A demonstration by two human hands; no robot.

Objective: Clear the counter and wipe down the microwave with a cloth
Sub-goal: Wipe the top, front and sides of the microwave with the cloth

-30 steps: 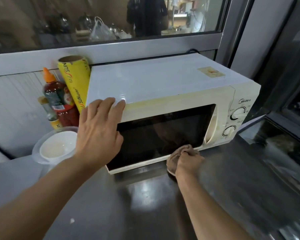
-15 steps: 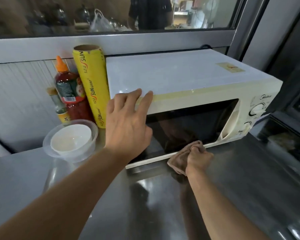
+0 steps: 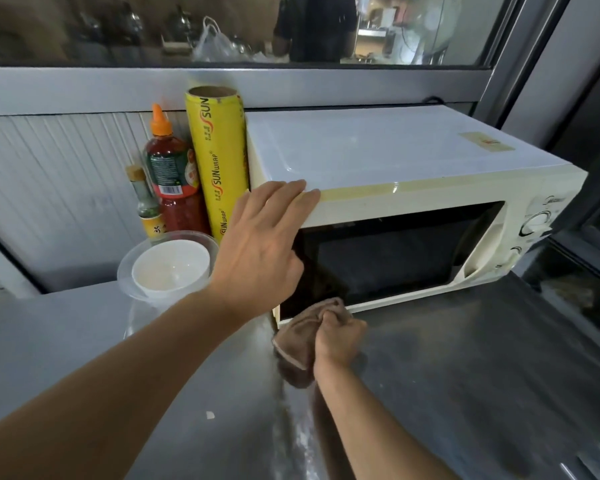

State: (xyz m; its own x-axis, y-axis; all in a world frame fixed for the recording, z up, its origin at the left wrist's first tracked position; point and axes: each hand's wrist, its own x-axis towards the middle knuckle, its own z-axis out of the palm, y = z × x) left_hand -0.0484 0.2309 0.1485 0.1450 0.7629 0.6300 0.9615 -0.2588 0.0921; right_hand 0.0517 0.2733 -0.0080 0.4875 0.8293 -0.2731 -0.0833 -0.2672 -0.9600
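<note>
Right hand [image 3: 340, 337], fingers curled tight, grips the brown cloth [image 3: 300, 336] at the microwave [image 3: 378, 157] door's lower left corner, on the steel counter [image 3: 465, 375]. Left hand [image 3: 260, 244], fingers straight and flat, presses the microwave's top front edge.

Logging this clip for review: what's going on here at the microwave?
A person is wiping the microwave. The left hand rests flat on its top front corner, while the right hand holds a brown cloth at the door's lower left edge. Sauce bottles, a wrap roll and a bowl stand beside it.
</note>
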